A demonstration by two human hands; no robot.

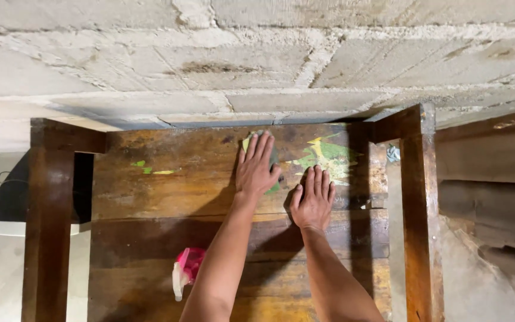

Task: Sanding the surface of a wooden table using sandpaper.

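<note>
My left hand (256,167) lies flat on a green cloth or sponge (274,160), pressing it onto the worn wooden tabletop (162,197) near its far edge. Only the cloth's edges show around the fingers. My right hand (312,200) rests flat on the wood just to the right, fingers spread, holding nothing. Green and yellow paint stains (326,156) mark the wood beyond the right hand.
A pink and white spray bottle (186,269) lies on the table near my left forearm. Dark wooden posts (418,203) frame the table left and right. A rough block wall (257,59) rises behind. Stacked planks (490,203) lie at the right.
</note>
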